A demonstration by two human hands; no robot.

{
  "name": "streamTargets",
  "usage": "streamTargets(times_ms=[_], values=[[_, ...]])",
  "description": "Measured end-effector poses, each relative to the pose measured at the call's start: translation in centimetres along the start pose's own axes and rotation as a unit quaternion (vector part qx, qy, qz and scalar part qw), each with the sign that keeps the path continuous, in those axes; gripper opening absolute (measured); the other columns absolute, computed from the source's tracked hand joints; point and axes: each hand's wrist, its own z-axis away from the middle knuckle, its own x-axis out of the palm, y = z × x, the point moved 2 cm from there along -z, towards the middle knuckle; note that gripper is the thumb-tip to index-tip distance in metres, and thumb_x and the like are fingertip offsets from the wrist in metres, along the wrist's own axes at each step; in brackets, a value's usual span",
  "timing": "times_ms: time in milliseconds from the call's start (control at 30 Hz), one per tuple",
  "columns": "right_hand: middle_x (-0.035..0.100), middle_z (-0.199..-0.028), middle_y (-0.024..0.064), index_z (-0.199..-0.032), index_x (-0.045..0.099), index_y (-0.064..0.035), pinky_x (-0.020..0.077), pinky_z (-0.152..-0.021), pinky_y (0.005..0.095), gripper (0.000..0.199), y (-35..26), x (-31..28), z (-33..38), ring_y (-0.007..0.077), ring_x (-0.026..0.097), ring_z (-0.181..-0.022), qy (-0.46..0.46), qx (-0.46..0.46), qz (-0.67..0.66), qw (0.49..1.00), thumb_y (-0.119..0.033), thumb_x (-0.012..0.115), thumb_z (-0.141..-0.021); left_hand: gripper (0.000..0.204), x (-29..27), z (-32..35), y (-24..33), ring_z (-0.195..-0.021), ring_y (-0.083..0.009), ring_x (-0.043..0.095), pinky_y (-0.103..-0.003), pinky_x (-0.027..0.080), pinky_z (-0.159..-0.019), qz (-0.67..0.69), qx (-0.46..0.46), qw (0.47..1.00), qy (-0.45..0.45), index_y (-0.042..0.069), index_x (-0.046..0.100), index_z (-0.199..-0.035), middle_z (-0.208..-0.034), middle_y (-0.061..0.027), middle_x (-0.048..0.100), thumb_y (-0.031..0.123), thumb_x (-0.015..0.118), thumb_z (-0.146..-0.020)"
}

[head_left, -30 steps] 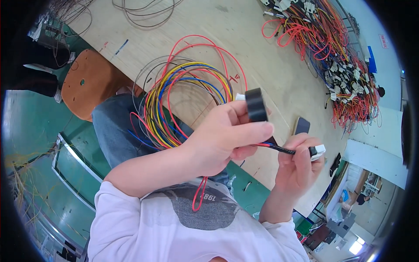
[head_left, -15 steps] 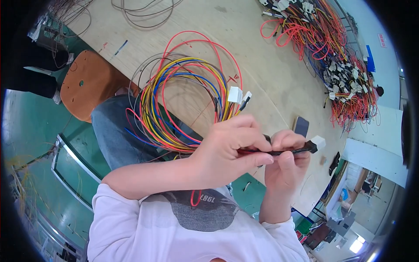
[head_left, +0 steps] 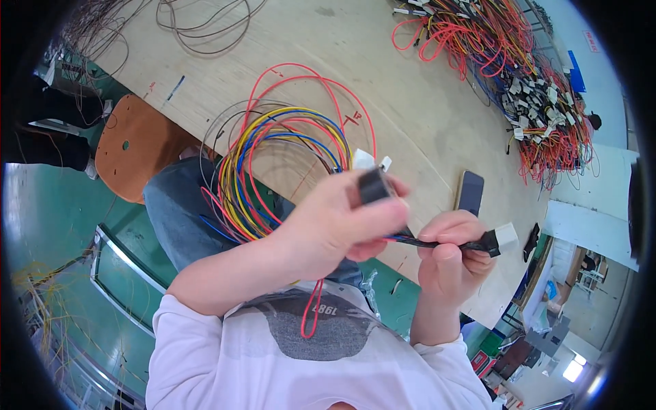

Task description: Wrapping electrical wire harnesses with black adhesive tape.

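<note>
My left hand (head_left: pixel 324 217), blurred by motion, is closed round a roll of black tape (head_left: pixel 373 186). To its right, my right hand (head_left: pixel 447 263) pinches a wire harness branch (head_left: pixel 425 243) wrapped in black tape between thumb and fingers. A white connector (head_left: pixel 506 237) sticks out past the right fingers at the branch's end. Behind my left hand lies a coil of red, yellow, blue and black wires (head_left: pixel 236 160), partly over the table edge. Another white connector (head_left: pixel 363 159) shows just beyond the left fingers. A red wire loop (head_left: pixel 312 314) hangs in front of my shirt.
A phone (head_left: pixel 470 193) lies on the wooden table (head_left: pixel 403 123) beyond my right hand. Large bundles of wires with white connectors (head_left: pixel 540 109) fill the far right. Thin brown wires (head_left: pixel 205 31) lie at the far left. An orange stool (head_left: pixel 140 147) stands left of the table.
My left hand has drawn back from the right one and turned, bringing the tape roll into plain view. The right hand keeps its grip on the harness branch. The red loop hangs lower.
</note>
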Motion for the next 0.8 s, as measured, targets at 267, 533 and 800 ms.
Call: streamTargets(times_ms=[267, 533, 800], values=[[0.057, -0.072, 0.0159, -0.077, 0.055, 0.001, 0.0453, -0.047, 0.0232, 0.015, 0.3, -0.9, -0.4, 0.0153, 0.054, -0.053, 0.084, 0.094, -0.102, 0.987, 0.002, 0.066, -0.068, 0.044, -0.2, 0.7, -0.2, -0.067, -0.0153, 0.045, -0.026, 0.037, -0.059, -0.374, 0.45, 0.796, -0.156, -0.001, 0.057, -0.1, -0.082, -0.0097, 0.051, 0.027, 0.072, -0.07], [0.055, -0.071, 0.013, -0.08, 0.052, -0.0029, 0.0403, -0.044, 0.0181, 0.014, 0.1, -0.2, 0.4, 0.0128, 0.05, -0.055, 0.008, -0.019, 0.09, 0.996, -0.01, 0.064, -0.077, 0.074, 0.9, 0.0, -0.5, -0.089, -0.0192, 0.056, -0.026, 0.046, -0.069, -0.496, 0.082, 0.864, 0.024, 0.005, 0.028, -0.128, -0.107, -0.0114, 0.049, 0.011, 0.073, -0.07], [0.056, -0.073, 0.0141, -0.079, 0.051, -0.0009, 0.0377, -0.043, 0.02, 0.013, 0.1, 0.3, -0.7, 0.0125, 0.051, -0.055, 0.081, 0.046, -0.08, 0.992, 0.0, 0.063, -0.073, 0.044, -0.1, 0.7, -0.9, -0.055, -0.0074, 0.04, -0.021, 0.029, -0.044, 0.092, 0.063, 0.994, -0.021, 0.006, 0.039, -0.113, -0.084, -0.0034, 0.048, 0.013, 0.062, -0.077]])
